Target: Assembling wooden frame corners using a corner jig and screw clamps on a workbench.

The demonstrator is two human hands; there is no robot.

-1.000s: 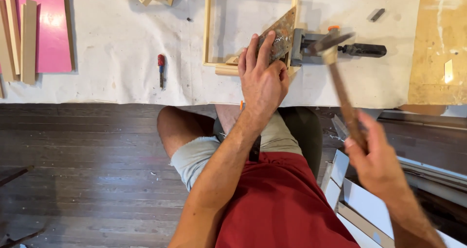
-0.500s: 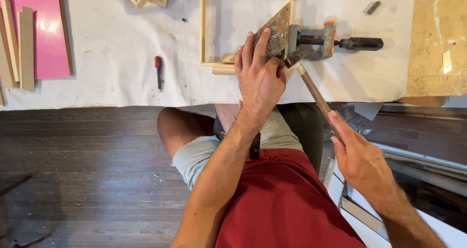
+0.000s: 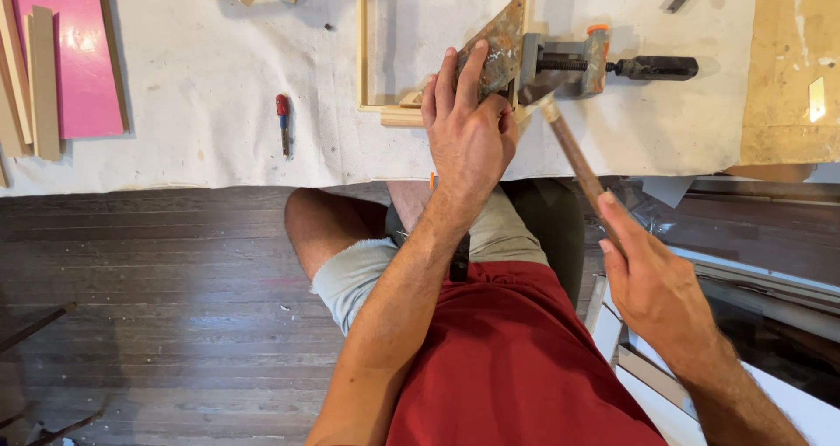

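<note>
Item: wooden frame (image 3: 360, 44), near table edge, on white cloth (image 3: 192, 79); corner held in corner clamp (image 3: 560, 61).

Step, as we judge it: nailing the clamped corner joint; hammer (image 3: 569, 144) head sits at the joint. Next blow needs a short, square hit w/ frame kept steady.

L hand (image 3: 468, 135): fingers loosely together, pressing flat on triangular brace (image 3: 499, 39) & frame corner.

R hand (image 3: 656, 289): wrapped round hammer handle end, off table.

Misc: red-handled screwdriver (image 3: 283, 122), left of frame.
</note>
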